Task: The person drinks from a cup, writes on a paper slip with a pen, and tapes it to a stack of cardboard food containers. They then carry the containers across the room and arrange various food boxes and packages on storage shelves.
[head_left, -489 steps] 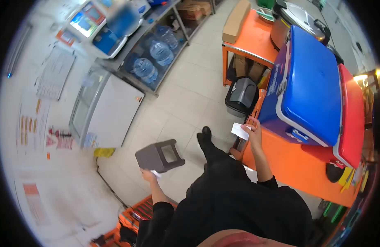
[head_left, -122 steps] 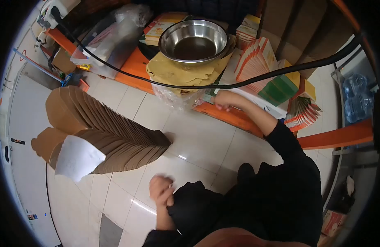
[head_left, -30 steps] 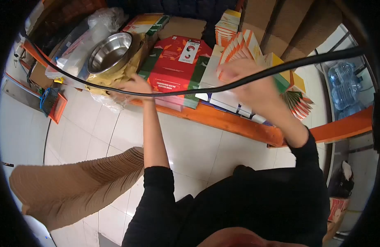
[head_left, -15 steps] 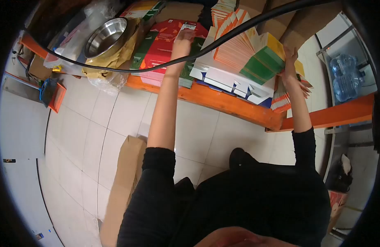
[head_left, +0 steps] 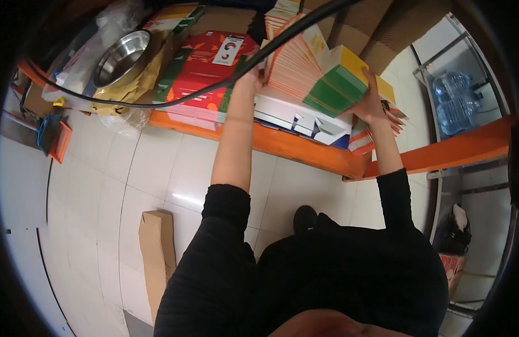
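A fanned stack of flat folded cartons, pale with orange edges on the left and green and yellow on the right, rests on white flat cartons. My right hand is wrapped round the stack's green-yellow end, thumb low in front and fingers up its right side. At the opposite end, my left hand is against the stack's left edge; a black cable crosses it and its fingers are mostly hidden. Left of that hand lies a pile of red and green printed flat cartons.
An orange beam edges the shelf. Left stand a steel bowl on brown paper and plastic bags. The black cable arcs across the front. Water bottles sit right. A long cardboard box is on the tiled floor.
My left hand has moved right, off the red printed cartons, to the left edge of the stack. My right hand has stayed at the stack's right end, its grip lower. The view has shifted slightly.
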Tool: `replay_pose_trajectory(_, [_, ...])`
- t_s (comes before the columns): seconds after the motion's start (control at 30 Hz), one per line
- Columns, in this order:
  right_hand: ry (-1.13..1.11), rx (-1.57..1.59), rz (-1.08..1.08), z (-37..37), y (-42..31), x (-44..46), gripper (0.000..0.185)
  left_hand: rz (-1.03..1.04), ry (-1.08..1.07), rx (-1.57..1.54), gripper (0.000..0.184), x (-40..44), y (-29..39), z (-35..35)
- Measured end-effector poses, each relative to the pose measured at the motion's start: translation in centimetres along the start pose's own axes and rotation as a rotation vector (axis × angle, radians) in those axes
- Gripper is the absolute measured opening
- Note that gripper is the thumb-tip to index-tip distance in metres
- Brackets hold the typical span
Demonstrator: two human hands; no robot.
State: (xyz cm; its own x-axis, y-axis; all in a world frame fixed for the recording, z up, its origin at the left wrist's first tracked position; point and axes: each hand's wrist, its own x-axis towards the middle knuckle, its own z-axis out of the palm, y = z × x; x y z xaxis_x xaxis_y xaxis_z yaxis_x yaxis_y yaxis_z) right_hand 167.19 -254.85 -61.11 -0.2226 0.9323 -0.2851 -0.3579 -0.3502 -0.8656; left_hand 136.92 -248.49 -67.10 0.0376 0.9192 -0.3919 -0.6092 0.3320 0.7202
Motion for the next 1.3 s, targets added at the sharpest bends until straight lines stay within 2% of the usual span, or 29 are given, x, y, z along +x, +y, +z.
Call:
replay_pose_trajectory(0.07, [-0.041,0.140,0.119,0.8,-0.6,-0.4,0.074,-0.033,0.033,-0.231,0.058,-1.1,0.9,0.2])
replay_pose_trajectory(0.17, [-0.088,0.239,0.017,1.9,0.4,-1.2,0.069,-0.122,-0.063,-0.395,0.051,-0.3,2.3,0.2])
replay_pose_trajectory(0.27, [-0.107,0.542,0.105,1.2,2.3,0.9,0.063,0.162,-0.165,0.013,0.045,2.7,3.4,-3.7])
replay_pose_trajectory(0.33, [-0.126,0.502,0.084,3.1,2.5,1.0,0.056,0.321,-0.081,0.067,0.042,-2.4,4.7,-3.1])
replay_pose_trajectory(0.43, [-0.102,0.540,0.094,6.0,2.6,2.7,0.050,0.157,-0.336,-0.143,0.046,-2.9,5.1,-7.5])
replay_pose_trajectory(0.47, [-0.143,0.324,-0.079,5.8,3.7,5.0,0.051,0.085,-0.406,-0.243,0.046,-2.6,5.0,-9.8])
replay_pose_trajectory(0.5, [-0.178,0.102,-0.251,5.0,5.7,8.5,0.052,0.135,-0.401,-0.247,0.047,-2.2,4.8,-12.7])
replay_pose_trajectory(0.57, [-0.233,-0.097,-0.377,9.2,5.1,7.7,0.052,0.159,-0.364,-0.333,0.050,-3.5,5.1,-16.9])
replay_pose_trajectory(0.6, [-0.325,-0.045,-0.307,12.5,3.9,6.3,0.052,0.132,-0.327,-0.413,0.052,-4.9,5.3,-18.6])
replay_pose_trajectory(0.67, [-0.561,0.071,-0.129,17.5,2.1,5.8,0.050,0.247,-0.237,-0.487,0.064,-4.9,5.0,-23.6])
replay_pose_trajectory(0.73, [-0.662,-0.007,-0.066,22.4,1.1,8.1,0.051,0.364,-0.250,-0.450,0.071,-6.2,5.6,-25.2])
replay_pose_trajectory(0.8, [-0.641,-0.006,-0.048,25.8,1.5,10.8,0.048,0.456,-0.282,-0.475,0.072,-7.8,5.2,-26.4])
replay_pose_trajectory(0.9, [-0.449,0.016,-0.133,29.0,3.2,12.0,0.052,0.572,-0.359,-0.545,0.071,-9.5,4.8,-27.9])
replay_pose_trajectory(0.93, [-0.316,-0.133,-0.560,29.9,4.8,12.9,0.061,0.588,-0.378,-0.627,0.070,-9.7,4.7,-28.4])
replay_pose_trajectory(1.0, [-0.140,-0.214,-0.556,31.2,7.4,11.2,0.070,0.621,-0.392,-0.692,0.070,-9.9,4.5,-28.9])
replay_pose_trajectory(1.03, [-0.139,-0.222,-0.672,31.7,8.4,10.3,0.081,0.637,-0.383,-0.678,0.070,-10.0,4.1,-28.9])
replay_pose_trajectory(1.07, [-0.113,-0.255,-0.708,32.0,8.8,9.3,0.085,0.651,-0.374,-0.665,0.070,-9.9,3.9,-29.2])
replay_pose_trajectory(1.1, [-0.085,-0.288,-0.739,32.3,9.1,8.2,0.089,0.627,-0.443,-0.901,0.073,-9.5,3.8,-29.4])
replay_pose_trajectory(1.13, [-0.057,-0.322,-0.772,32.4,9.1,7.3,0.093,0.658,-0.342,-0.814,0.071,-9.1,3.4,-29.6])
replay_pose_trajectory(1.2, [-0.076,-0.386,-0.785,32.1,9.1,7.0,0.104,0.714,-0.150,-0.643,0.067,-10.5,3.3,-24.8])
replay_pose_trajectory(1.27, [-0.083,-0.368,-0.761,32.0,9.5,6.6,0.111,0.719,-0.039,-0.676,0.066,-8.9,2.4,-25.9])
replay_pose_trajectory(1.3, [-0.100,-0.383,-0.680,32.0,9.5,5.9,0.114,0.777,0.022,-0.659,0.068,-7.9,1.9,-26.3])
